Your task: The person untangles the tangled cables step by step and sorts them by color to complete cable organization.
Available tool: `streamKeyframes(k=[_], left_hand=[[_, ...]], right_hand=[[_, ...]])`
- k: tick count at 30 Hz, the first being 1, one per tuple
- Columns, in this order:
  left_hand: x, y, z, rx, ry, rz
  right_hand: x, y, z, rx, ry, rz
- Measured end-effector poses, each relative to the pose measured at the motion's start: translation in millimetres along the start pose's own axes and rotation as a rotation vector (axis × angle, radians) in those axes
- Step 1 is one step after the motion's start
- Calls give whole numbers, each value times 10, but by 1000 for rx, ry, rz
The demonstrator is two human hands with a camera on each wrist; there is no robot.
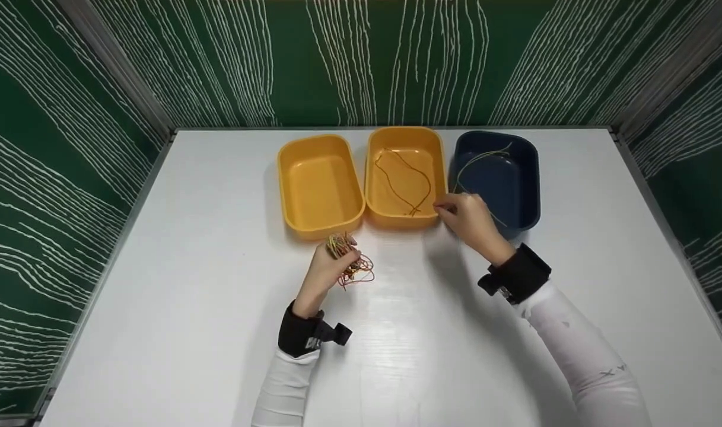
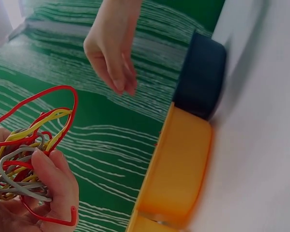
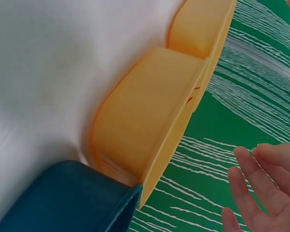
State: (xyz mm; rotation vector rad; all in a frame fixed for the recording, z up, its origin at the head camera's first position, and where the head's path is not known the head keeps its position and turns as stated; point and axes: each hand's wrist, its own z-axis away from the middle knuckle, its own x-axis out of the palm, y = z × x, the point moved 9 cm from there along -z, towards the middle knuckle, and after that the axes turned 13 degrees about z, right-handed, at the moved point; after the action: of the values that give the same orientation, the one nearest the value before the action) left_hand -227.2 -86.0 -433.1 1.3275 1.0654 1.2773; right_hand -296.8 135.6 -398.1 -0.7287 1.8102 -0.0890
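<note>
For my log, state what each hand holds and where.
Left hand: a bundle of wires, by its middle, loops sticking out. Right hand: cannot tell; nothing shows.

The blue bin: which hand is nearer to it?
Right. The right hand is by a corner of the blue bin; the left hand is before the left yellow bin.

Left forearm (image 1: 283, 385): extended forward, angled slightly inward. Left hand (image 1: 321, 274): fingers curled in a grip, thumb folded over. Right forearm (image 1: 592, 362): extended forward and diagonally inward. Right hand (image 1: 476, 224): reaches farther forward than the left; fingers (image 3: 255, 176) slightly bent, spread apart, gripping nothing.
</note>
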Motion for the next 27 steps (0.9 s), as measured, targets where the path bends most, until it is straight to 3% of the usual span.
streamKeyframes(k=[8,17,27], left_hand=[[-63,-234,-107,-3,-3,-4],[-45,-203,-76,27,-23,37],[38,-214,-53,-4,-82,112]], right_hand=[[-8,-184,226,3,10,-120],[204,-371,405,3,-80,-224],[513,-578,473,-12,-246,-346]])
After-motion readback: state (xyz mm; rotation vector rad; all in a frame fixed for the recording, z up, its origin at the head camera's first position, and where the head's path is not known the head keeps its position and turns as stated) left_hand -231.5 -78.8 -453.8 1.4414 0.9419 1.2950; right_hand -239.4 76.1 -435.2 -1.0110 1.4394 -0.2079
